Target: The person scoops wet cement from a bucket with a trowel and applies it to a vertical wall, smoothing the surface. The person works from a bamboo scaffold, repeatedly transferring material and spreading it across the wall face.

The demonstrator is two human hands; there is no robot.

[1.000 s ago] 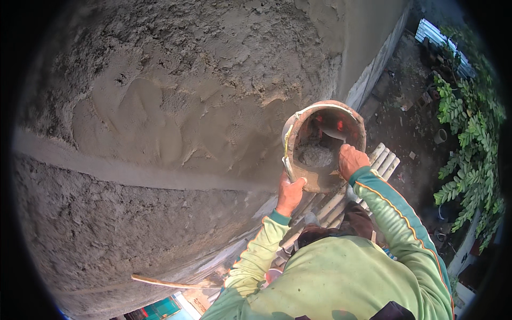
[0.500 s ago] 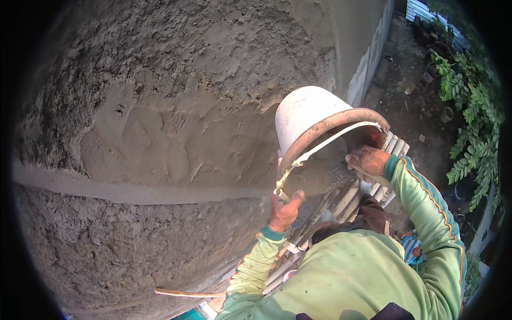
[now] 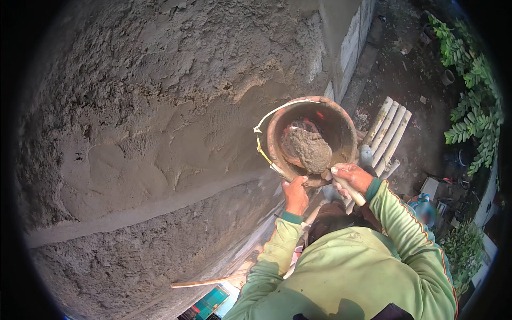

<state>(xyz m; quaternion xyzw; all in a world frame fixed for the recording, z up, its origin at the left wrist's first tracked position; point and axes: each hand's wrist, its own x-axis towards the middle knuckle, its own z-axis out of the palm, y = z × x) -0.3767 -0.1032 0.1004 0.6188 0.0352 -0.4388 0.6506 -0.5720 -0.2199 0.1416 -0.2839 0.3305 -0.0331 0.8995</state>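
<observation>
In my left hand (image 3: 295,195) is the near rim of a bucket (image 3: 350,128), its fingers closed around the edge. The bucket's mouth faces up toward me, and its pale wire handle (image 3: 276,110) hangs over the wall side. My right hand (image 3: 354,176) grips the wooden handle of a trowel (image 3: 350,192) at the bucket's right front edge. A heap of wet mortar (image 3: 306,149) sits inside the mouth, apparently on the trowel's blade, which it covers. Left of the bucket stands a rough mortar-coated wall (image 3: 160,122), with a smoother patch and a straight band below it.
Bamboo poles (image 3: 392,128) form a platform beneath and right of the bucket. A wooden stick (image 3: 208,282) juts out near the wall at lower left. Far below on the right are ground with debris, green plants (image 3: 477,101) and a blurred person (image 3: 425,209).
The bucket has turned from tipped on its side to mouth-up and come slightly left. The trowel, hidden inside before, now shows its handle and a load of mortar.
</observation>
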